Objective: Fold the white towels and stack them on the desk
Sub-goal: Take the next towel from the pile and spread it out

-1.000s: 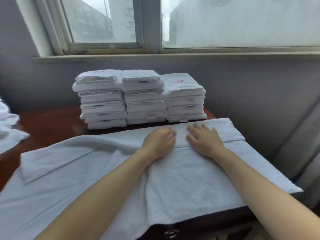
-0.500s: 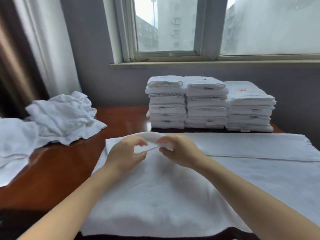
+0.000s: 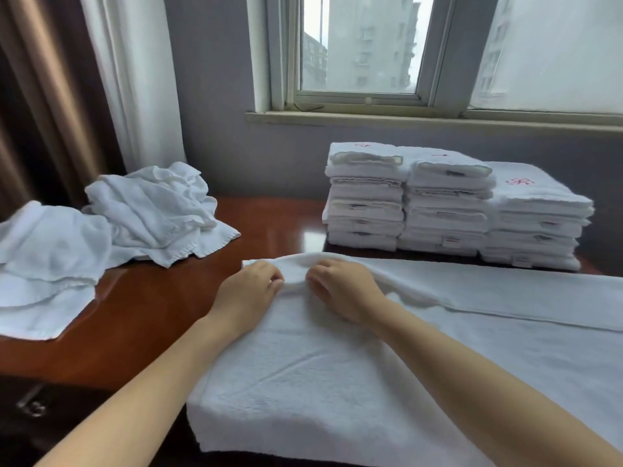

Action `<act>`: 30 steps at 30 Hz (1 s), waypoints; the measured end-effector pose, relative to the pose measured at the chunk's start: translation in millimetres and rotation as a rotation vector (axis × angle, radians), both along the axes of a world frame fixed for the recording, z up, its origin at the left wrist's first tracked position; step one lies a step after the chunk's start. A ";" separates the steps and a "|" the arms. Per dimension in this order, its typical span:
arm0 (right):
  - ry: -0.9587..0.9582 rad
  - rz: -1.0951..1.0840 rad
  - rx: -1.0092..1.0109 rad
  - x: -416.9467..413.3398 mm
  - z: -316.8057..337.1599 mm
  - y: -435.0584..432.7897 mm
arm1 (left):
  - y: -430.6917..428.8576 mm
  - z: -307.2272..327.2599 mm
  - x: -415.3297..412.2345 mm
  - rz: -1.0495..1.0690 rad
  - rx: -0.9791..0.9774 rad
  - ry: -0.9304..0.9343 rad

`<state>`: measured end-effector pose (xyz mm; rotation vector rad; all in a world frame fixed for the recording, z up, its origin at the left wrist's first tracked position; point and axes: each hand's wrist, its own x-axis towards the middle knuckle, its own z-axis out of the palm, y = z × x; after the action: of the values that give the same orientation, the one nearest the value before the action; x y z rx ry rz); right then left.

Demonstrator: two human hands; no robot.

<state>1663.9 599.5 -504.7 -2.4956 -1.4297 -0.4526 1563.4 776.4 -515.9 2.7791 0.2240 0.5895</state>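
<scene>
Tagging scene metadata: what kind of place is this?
Likely a hotel room: stacks of folded white towels, one with a red embroidered mark, on a polished wooden desk under a window, heavy curtains at left, left hand and right hand gripping a spread towel.

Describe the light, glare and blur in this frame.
Head view: soft daylight from the window, faint shadows; a bright glare patch on the desk beside the folded stacks; wide-angle bending at the curtain; loose towels at far left slightly smeared; the left hand and right hand, gripping the spread towel, look sharp.
</scene>
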 end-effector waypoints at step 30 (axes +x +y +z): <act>0.363 -0.151 -0.238 20.8 -22.0 -8.7 | -9.6 -20.1 50.5 0.009 0.136 0.399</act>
<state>1684.8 590.8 -526.7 -2.7004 -1.2171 0.1540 1613.9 766.8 -536.0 3.0058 0.2877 0.0457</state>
